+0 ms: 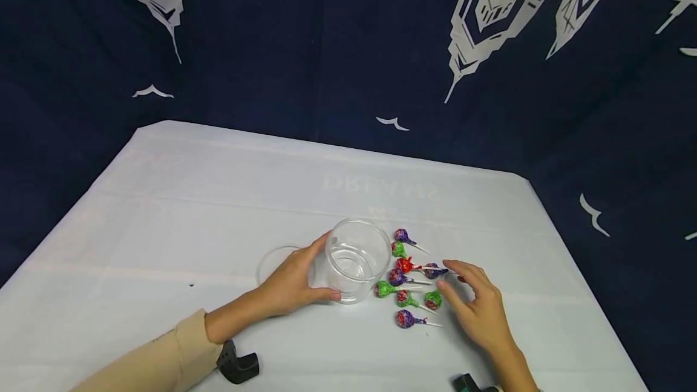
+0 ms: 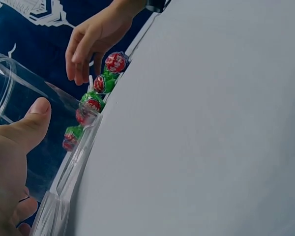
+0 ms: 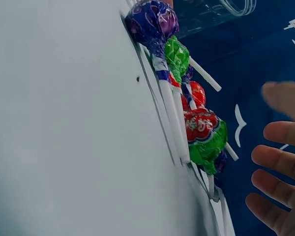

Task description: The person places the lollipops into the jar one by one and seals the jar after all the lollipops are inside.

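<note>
My left hand (image 1: pixel 291 283) grips a clear, round plastic jar (image 1: pixel 356 262) from its left side, thumb at the near side. No lollipop shows inside the jar, which stands upright on the table. Several wrapped lollipops lie to its right, among them a red lollipop (image 1: pixel 405 265), a purple lollipop (image 1: pixel 405 319) and a green lollipop (image 1: pixel 432 300). My right hand (image 1: pixel 479 307) hovers at the right edge of this group, thumb and fingers apart. In the right wrist view its fingers (image 3: pixel 275 162) hold nothing, and a green-and-red lollipop (image 3: pixel 206 137) is nearby.
A clear round lid (image 1: pixel 267 259) lies on the white-covered table (image 1: pixel 163 228), partly behind my left hand. A dark blue cloth (image 1: pixel 305 59) with white skyline prints hangs behind the table. A small dark speck (image 1: pixel 191 285) is on the left.
</note>
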`<state>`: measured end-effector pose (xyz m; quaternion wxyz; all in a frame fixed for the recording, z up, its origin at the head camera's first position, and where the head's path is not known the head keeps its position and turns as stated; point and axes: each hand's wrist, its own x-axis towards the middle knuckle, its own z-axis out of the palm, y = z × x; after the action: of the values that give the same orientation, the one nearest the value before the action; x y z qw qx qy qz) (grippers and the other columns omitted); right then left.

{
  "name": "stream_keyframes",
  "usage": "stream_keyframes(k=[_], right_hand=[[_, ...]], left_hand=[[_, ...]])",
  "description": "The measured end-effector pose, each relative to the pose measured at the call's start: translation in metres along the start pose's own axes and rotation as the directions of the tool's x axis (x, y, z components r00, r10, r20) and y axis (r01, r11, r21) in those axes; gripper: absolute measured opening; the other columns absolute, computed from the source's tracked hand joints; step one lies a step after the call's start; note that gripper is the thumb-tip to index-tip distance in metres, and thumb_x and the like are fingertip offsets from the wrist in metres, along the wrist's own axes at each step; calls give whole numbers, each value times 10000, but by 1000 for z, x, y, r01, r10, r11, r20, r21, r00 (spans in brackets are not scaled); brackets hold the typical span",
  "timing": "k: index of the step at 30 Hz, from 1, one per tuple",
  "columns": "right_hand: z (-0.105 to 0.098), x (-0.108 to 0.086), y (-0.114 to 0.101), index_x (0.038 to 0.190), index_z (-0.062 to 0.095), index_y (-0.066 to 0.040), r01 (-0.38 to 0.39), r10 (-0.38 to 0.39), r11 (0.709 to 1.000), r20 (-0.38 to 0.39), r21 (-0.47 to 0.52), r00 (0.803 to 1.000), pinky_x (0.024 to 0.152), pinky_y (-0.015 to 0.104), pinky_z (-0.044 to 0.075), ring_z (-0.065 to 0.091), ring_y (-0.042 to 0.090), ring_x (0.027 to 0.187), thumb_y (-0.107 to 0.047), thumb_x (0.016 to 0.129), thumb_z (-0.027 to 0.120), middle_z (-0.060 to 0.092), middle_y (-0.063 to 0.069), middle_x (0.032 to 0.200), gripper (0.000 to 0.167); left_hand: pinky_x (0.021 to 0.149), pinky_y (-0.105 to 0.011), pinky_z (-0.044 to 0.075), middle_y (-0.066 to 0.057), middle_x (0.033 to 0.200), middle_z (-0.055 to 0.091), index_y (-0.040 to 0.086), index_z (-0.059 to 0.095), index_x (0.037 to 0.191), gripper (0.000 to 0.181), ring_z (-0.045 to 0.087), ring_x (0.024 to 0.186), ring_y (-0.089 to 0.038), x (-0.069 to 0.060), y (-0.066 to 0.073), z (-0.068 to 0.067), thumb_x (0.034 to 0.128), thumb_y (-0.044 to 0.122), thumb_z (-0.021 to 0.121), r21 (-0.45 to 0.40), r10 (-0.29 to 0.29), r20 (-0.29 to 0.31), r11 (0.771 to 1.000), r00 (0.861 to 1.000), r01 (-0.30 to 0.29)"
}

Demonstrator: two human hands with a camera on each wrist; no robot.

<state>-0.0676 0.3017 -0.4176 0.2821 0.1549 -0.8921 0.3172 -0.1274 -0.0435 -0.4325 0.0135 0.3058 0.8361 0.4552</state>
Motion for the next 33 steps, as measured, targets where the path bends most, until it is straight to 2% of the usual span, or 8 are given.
stream_keyframes(k=[5,8,19,25,33], right_hand=[[3,10,6,1051,728,10,11,-9,999,43,-40,999,969,65,324,587,243,1049,66,720,822,695,101,1095,349],[3,16,11,1008,740,6,9,-5,998,79,-55,997,964,66,317,586,277,1047,65,712,832,691,104,1087,316],[5,28,25,982,759,-36,-22,34,998,204,-62,978,820,189,404,549,189,1022,12,703,863,672,55,1052,301],[7,27,29,939,766,-60,-27,41,997,219,-66,975,816,233,404,548,184,996,3,706,864,672,29,1017,260],[9,27,30,928,775,-76,0,11,999,222,-50,975,798,211,399,544,158,991,3,703,863,669,21,1015,254]], left_hand=[[1065,-527,384,-19,1429,529,129,314,1544,1031,489,1297,-308,0,-2,1,724,406,874,9,16,-5,1000,1000,-16],[1063,-524,388,-21,1423,535,121,322,1538,1021,494,1294,-304,-1,-3,1,727,410,870,14,23,-5,1000,1000,-23],[1054,-517,397,-70,1446,519,100,318,1543,1029,504,1273,-325,-1,-1,0,731,417,866,52,5,6,999,1000,-5],[1069,-518,384,-130,1481,474,62,322,1538,1035,482,1296,-356,-1,1,-1,729,398,872,67,-13,14,998,1000,12],[1080,-514,376,-125,1486,470,76,334,1535,1022,468,1314,-352,-1,1,-3,729,410,867,66,-16,21,998,1000,15]])
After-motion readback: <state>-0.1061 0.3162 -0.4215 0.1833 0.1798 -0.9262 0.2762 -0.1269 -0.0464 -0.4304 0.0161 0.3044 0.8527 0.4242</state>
